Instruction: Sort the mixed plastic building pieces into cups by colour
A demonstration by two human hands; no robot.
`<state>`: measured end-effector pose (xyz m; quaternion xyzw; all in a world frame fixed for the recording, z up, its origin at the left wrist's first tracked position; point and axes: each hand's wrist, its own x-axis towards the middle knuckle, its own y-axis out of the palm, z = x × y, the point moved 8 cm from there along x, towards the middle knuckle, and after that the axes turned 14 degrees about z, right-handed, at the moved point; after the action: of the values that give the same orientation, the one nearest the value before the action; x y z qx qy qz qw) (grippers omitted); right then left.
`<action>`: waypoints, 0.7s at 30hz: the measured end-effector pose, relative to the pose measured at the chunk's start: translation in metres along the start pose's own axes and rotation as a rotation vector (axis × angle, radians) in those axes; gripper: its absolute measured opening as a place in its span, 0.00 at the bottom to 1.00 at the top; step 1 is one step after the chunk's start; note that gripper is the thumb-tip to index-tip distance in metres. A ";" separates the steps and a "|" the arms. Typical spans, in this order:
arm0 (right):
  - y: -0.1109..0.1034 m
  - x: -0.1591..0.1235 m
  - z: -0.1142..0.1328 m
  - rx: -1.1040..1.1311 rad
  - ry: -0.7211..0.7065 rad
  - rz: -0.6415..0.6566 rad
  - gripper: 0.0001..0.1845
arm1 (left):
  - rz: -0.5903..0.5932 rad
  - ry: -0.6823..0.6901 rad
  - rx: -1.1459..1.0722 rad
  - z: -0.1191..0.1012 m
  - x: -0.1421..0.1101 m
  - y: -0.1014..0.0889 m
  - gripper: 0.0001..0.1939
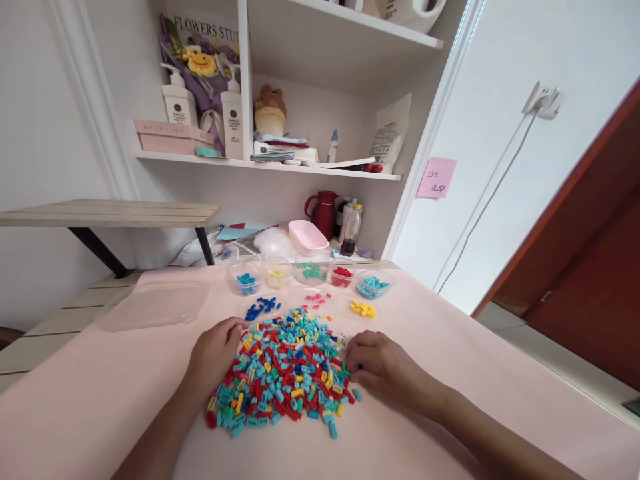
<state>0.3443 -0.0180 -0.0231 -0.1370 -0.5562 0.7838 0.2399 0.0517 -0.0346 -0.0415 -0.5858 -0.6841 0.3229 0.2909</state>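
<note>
Nearest my remote view lie two bare forearms (167, 417), one either side of a heap of mixed toy bricks (290, 373) on the pink table (80, 407). Left hand (215, 348): fingers curled at the heap's far left edge; whether they grasp anything I cannot tell. Right hand (377, 357): bent at the heap's right edge, thumb and fingers closed about a dark blue brick (361, 367) (only a small part of it shows to me). Beyond the heap I record blue bricks (263, 307), pink bricks (317, 299) and yellow bricks (363, 309) on shallow clear trays (343, 309). Behind these stand five clear tubs (391, 283) holding bricks, left to right blue, pale yellow, green, red and light blue. A large clear plastic piece (150, 303) lies farther left.
</note>
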 end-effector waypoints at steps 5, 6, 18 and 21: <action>-0.001 0.002 -0.004 0.141 0.030 -0.016 0.06 | 0.000 0.000 0.001 0.001 0.000 0.001 0.16; -0.003 0.002 -0.004 0.182 0.030 -0.006 0.06 | -0.002 -0.001 0.000 0.001 0.000 0.001 0.16; -0.104 0.075 -0.052 0.270 0.237 -0.397 0.06 | -0.022 0.015 -0.045 0.001 0.000 -0.001 0.16; -0.131 0.101 -0.076 0.251 0.377 -0.584 0.09 | -0.029 0.007 -0.055 0.002 -0.002 -0.003 0.16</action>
<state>0.3244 0.1311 0.0789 -0.0841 -0.4176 0.7054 0.5666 0.0486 -0.0366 -0.0402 -0.5845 -0.7002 0.2978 0.2819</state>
